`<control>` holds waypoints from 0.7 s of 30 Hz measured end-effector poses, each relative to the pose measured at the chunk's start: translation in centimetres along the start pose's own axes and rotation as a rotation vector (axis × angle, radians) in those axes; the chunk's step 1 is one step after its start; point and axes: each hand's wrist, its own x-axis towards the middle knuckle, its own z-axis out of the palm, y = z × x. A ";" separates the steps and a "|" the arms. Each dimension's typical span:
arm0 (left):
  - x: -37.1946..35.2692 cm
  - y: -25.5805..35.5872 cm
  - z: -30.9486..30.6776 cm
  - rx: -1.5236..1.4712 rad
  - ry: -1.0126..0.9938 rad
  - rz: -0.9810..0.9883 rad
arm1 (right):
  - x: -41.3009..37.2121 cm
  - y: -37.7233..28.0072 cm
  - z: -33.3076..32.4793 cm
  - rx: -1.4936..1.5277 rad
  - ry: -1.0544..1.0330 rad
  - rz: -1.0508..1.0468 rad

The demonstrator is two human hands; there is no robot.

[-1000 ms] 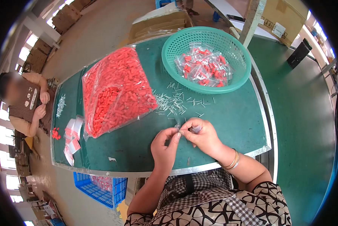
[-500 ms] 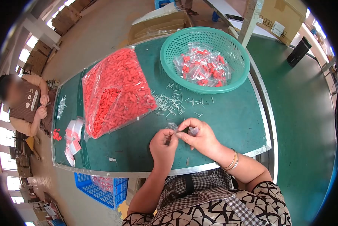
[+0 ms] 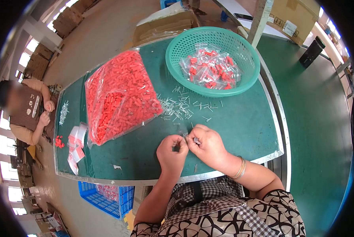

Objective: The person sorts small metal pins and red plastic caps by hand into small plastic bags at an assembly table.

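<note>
My left hand point(image 3: 172, 154) and my right hand point(image 3: 209, 147) meet over the near part of the green tabletop, fingertips pinched together. Between them is a small clear plastic bag point(image 3: 184, 134), mostly hidden by the fingers. A crumpled bit of clear plastic shows inside my curled right fingers. Beyond the hands lies a loose pile of thin silver screws or pins point(image 3: 177, 107). Left of that pile rests a large clear sack point(image 3: 121, 96) full of small red plastic pieces.
A green basket point(image 3: 173, 73) holds several small clear bags with red pieces. Flat clear bags point(image 3: 75, 144) and loose red pieces point(image 3: 59, 141) lie at the left. A blue crate point(image 3: 125, 201) stands below the table edge. Across the left end sits another person point(image 3: 27, 106).
My right hand has turned and its fingers have curled in closer to the left fingertips. Less of the small bag shows now. My left hand has stayed nearly in place.
</note>
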 end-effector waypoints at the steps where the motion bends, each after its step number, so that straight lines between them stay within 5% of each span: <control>1: 0.1 0.1 -0.1 0.043 0.011 0.045 | 0.0 0.0 0.0 -0.033 0.025 -0.016; 4: 0.3 -0.5 -0.4 -0.040 -0.014 -0.108 | 0.0 0.4 -0.1 0.022 0.039 -0.001; 10: 0.8 1.3 0.2 -0.291 -0.065 -0.073 | 0.0 0.0 -0.1 -0.036 0.023 -0.101; 16: 1.2 0.8 -0.9 0.017 -0.137 -0.041 | -0.1 0.1 -0.6 -0.193 -0.022 -0.158; 21: 1.5 1.4 -1.7 -0.223 -0.183 -0.164 | 0.5 -0.9 -1.9 -0.173 -0.108 -0.196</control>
